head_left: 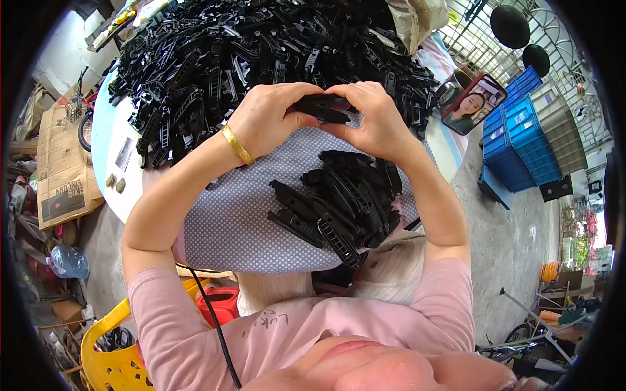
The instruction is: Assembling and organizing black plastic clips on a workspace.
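Note:
Between both hands is a long black plastic part, held level above the near side of the table. My left hand grips its left end, with thumb and fingers closed round it. On the other end, my right hand pinches with thumb below and fingers above. Closer to my body, a small heap of similar black slotted parts lies on a grey dotted cloth. Beyond my hands, a large mound of black plastic parts covers most of the table.
A phone with a person on its screen leans at the table's right. Blue crates stand on the floor further right. To the left are flattened cardboard, a water bottle and a yellow chair. A black cable hangs before me.

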Motion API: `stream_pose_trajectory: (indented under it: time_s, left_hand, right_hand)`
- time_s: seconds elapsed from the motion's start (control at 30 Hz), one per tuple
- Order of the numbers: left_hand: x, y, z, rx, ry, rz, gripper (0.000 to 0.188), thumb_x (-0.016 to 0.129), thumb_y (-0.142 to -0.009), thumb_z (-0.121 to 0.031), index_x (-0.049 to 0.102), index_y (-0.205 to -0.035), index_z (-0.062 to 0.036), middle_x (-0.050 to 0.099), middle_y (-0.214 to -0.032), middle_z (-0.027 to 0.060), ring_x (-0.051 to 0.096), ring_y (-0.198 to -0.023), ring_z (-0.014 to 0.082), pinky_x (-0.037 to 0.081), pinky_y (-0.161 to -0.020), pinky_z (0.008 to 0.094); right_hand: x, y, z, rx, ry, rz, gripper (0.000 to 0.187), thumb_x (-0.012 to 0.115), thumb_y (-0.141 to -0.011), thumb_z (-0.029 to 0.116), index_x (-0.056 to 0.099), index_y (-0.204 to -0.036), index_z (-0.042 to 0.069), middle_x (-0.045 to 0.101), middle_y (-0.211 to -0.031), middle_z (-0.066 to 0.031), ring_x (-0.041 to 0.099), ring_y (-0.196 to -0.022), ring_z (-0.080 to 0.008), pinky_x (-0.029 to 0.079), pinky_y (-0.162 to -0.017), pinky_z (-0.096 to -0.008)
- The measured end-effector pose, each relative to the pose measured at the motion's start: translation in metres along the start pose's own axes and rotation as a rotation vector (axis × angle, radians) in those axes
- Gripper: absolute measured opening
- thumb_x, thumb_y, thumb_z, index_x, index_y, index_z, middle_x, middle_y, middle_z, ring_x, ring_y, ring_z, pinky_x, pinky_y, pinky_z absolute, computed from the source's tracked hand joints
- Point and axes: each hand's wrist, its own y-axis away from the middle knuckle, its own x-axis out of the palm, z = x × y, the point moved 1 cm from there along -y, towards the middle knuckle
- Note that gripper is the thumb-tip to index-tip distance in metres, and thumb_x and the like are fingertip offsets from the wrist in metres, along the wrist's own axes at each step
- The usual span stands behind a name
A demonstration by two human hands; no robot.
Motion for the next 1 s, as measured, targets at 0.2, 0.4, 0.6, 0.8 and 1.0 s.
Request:
stream_pose_trajectory:
  time_s: [0.2, 0.4, 0.6, 0.8, 1.0]
  left_hand:
    - [0.001, 0.0, -0.006, 0.1, 0.014, -0.076, 0.034, 0.071, -0.068, -0.006, 0.063, -0.101, -0.0031, 0.066, -0.087, 0.0126, 0.064, -0.07, 0.0232, 0.051, -0.064, 0.0266]
    - [0.006, 0.001, 0.001, -0.212, 0.28, 0.064, 0.035, 0.07, -0.073, -0.007, 0.061, -0.107, -0.0014, 0.066, -0.086, 0.0102, 0.059, -0.07, 0.009, 0.049, -0.064, 0.0235]
    - [0.043, 0.011, 0.002, -0.078, 0.182, 0.187, 0.032, 0.059, -0.082, -0.015, 0.058, -0.112, -0.0038, 0.063, -0.1, 0.0147, 0.06, -0.088, 0.0279, 0.047, -0.08, 0.0329]
    - [0.05, 0.02, -0.002, 0.016, -0.017, 0.22, 0.028, 0.057, -0.084, -0.019, 0.06, -0.11, -0.0074, 0.057, -0.099, 0.0122, 0.049, -0.098, 0.0279, 0.041, -0.088, 0.0344]
    - [0.05, 0.021, 0.003, 0.031, 0.042, 0.215, 0.03, 0.057, -0.084, -0.019, 0.059, -0.112, -0.0066, 0.056, -0.096, 0.0123, 0.052, -0.093, 0.0273, 0.043, -0.083, 0.0346]
  right_hand:
    - [-0.005, 0.0, -0.001, 0.001, -0.029, -0.031, 0.031, 0.075, -0.066, 0.022, 0.065, -0.09, 0.005, 0.065, -0.074, -0.007, 0.06, -0.067, -0.022, 0.041, -0.079, -0.0352]
    - [-0.009, -0.002, -0.007, 0.382, -0.526, 0.179, 0.028, 0.07, -0.076, 0.017, 0.063, -0.097, -0.001, 0.065, -0.083, -0.0066, 0.06, -0.076, -0.0125, 0.046, -0.074, -0.0259]
    - [-0.015, -0.018, -0.059, 0.455, -0.032, -0.024, 0.023, 0.052, -0.086, 0.01, 0.061, -0.106, 0.005, 0.065, -0.093, -0.0095, 0.061, -0.087, -0.017, 0.047, -0.079, -0.0271]
    - [0.005, -0.04, -0.098, 0.016, 0.582, 0.075, 0.037, 0.053, -0.073, -0.001, 0.058, -0.108, 0.009, 0.056, -0.112, -0.009, 0.051, -0.104, -0.0294, 0.044, -0.088, -0.0376]
    - [0.0, -0.049, -0.107, -0.139, 0.599, 0.176, 0.036, 0.062, -0.069, 0.003, 0.058, -0.104, 0.008, 0.057, -0.11, -0.0068, 0.051, -0.106, -0.0251, 0.045, -0.087, -0.0326]
